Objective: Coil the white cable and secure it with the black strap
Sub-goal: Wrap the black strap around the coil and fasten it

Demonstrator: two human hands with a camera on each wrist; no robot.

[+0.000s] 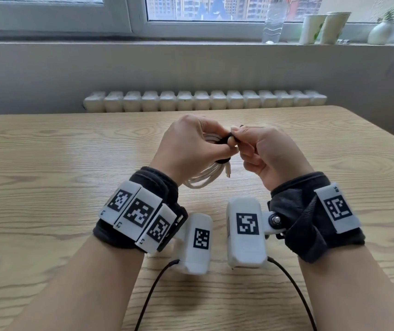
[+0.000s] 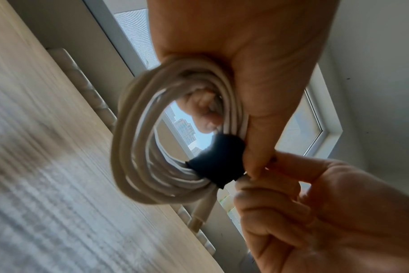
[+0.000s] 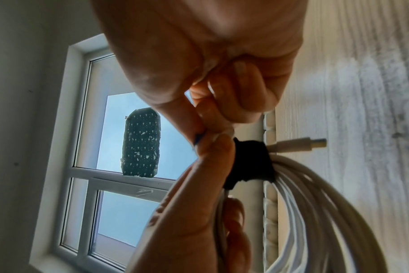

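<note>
Both hands (image 1: 227,149) gripping strapped white cable (image 1: 205,177), mid-air

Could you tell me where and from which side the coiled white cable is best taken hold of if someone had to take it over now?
Probably at the free arc of the white cable, opposite the black strap, coming from the table side. The left hand and right hand crowd the strapped section, while that bundled, open loop leaves room for fingers to hook through.
</note>
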